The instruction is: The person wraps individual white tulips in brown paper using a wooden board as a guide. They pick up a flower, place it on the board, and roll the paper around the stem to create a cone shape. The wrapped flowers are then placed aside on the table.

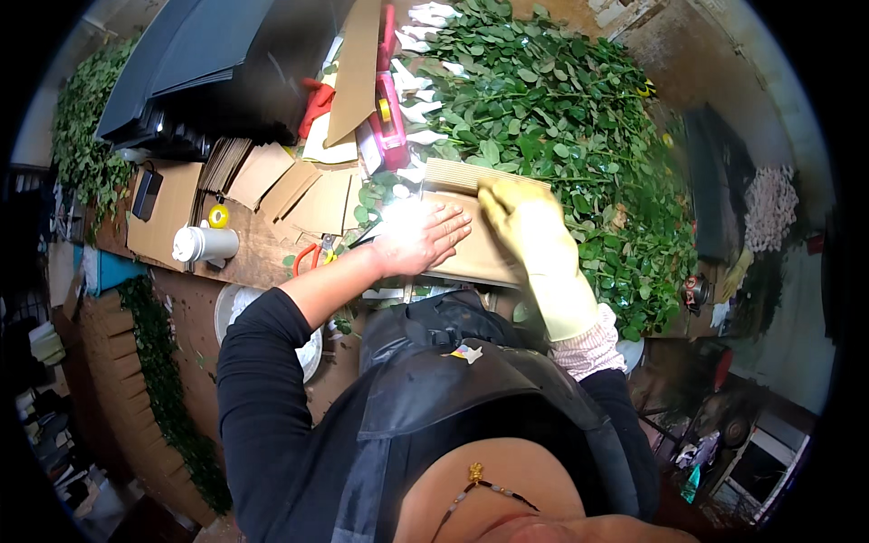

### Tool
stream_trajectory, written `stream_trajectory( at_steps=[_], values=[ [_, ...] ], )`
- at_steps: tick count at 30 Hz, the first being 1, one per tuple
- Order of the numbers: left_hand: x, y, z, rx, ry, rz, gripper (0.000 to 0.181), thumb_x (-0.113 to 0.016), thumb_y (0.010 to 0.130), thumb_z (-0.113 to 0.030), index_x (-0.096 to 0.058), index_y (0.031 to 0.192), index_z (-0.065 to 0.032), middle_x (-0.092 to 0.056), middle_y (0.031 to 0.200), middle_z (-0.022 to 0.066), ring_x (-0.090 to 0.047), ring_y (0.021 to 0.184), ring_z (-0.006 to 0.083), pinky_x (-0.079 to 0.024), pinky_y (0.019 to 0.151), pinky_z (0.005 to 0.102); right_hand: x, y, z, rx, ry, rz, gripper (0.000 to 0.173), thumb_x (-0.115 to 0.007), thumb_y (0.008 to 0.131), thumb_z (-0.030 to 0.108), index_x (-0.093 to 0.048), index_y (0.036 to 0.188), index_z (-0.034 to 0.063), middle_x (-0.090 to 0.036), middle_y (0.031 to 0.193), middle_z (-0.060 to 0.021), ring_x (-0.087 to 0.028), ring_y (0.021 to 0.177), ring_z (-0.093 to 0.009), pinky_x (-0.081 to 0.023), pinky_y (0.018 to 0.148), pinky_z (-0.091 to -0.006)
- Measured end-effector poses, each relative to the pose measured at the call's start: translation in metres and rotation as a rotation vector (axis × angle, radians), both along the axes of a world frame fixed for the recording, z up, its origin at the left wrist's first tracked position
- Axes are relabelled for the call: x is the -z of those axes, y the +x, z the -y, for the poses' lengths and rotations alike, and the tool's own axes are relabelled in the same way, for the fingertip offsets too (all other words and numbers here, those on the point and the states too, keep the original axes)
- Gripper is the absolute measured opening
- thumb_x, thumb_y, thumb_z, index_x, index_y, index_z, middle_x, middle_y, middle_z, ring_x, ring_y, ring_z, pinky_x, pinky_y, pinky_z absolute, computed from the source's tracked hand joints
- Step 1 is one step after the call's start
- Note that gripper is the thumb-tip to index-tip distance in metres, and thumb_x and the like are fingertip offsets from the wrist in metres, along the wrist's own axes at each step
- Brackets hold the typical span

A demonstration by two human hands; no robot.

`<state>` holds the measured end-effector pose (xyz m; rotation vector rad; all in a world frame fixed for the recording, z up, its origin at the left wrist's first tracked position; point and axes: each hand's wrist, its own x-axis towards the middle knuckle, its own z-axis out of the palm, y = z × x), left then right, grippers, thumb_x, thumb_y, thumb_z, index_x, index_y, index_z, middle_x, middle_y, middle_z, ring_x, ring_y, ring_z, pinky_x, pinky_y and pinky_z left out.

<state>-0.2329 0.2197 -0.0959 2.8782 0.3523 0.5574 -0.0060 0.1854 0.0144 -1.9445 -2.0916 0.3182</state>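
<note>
My left hand (pixel 424 237) is bare and lies flat, palm down, on a sheet of brown cardboard (pixel 478 251) at the table's front edge. Glare whitens part of this hand. In a pale yellow rubber glove, my right hand (pixel 519 210) bends its fingers over a strip of corrugated cardboard (pixel 475 175) along the sheet's far side; whether they grip it cannot be told. Left of my left hand are orange-handled pruning shears (pixel 316 256), partly hidden. Leafy green stems (pixel 543 102) lie in a large heap beyond and to the right, several with white-wrapped ends (pixel 421 112).
Cardboard pieces (pixel 265 180) stand and lie at the left, near a white lidded cup (pixel 206 243) and a yellow tape roll (pixel 218 216). A pink tape dispenser (pixel 390 129) and dark stacked sheets (pixel 197 61) are behind. A white tub (pixel 312 360) sits below the table edge.
</note>
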Motion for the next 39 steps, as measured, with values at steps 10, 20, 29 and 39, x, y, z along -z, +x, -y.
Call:
stream_trajectory(
  at_steps=[10, 20, 29, 39],
  values=[
    [0.002, 0.008, 0.02, -0.249, 0.008, 0.031, 0.039, -0.069, 0.091, -0.024, -0.068, 0.127, -0.0079, -0.07, 0.126, 0.007, -0.066, 0.116, 0.0241, -0.057, 0.094, 0.0355, 0.015, -0.011, -0.009, -0.327, -0.267, 0.394, 0.022, -0.06, 0.093, 0.01, -0.071, 0.111, 0.0181, -0.073, 0.086, -0.0118, -0.072, 0.084, -0.035, -0.057, 0.071, -0.0455],
    [0.02, -0.014, 0.048, -0.624, -0.072, 0.464, 0.026, -0.077, 0.085, -0.019, -0.07, 0.11, -0.0128, -0.071, 0.107, 0.0018, -0.063, 0.107, 0.0277, -0.043, 0.101, 0.0462, 0.027, -0.044, 0.019, -0.16, -0.451, 0.492, 0.029, -0.045, 0.107, 0.025, -0.067, 0.117, 0.0083, -0.075, 0.091, -0.0139, -0.074, 0.086, -0.034, -0.059, 0.073, -0.0469],
    [0.083, -0.077, 0.058, -0.942, -0.406, -0.326, 0.084, -0.083, 0.078, -0.022, -0.044, 0.148, 0.0028, -0.057, 0.124, 0.0191, -0.055, 0.116, 0.0344, -0.045, 0.1, 0.0477, 0.041, -0.043, 0.052, -0.379, -0.086, 0.601, 0.044, -0.056, 0.092, 0.005, -0.057, 0.136, 0.0, -0.069, 0.122, -0.0187, -0.073, 0.096, -0.028, -0.06, 0.073, -0.041],
    [0.01, -0.084, 0.007, -0.749, -1.398, -0.073, 0.06, -0.063, 0.08, -0.013, -0.049, 0.137, 0.0003, -0.067, 0.116, 0.0271, -0.065, 0.11, 0.0407, -0.049, 0.095, 0.0418, 0.037, -0.034, 0.055, -0.391, 0.07, 0.559, 0.045, -0.06, 0.083, 0.005, -0.061, 0.128, 0.0028, -0.069, 0.117, -0.0132, -0.071, 0.087, -0.023, -0.06, 0.064, -0.0367]
  ],
)
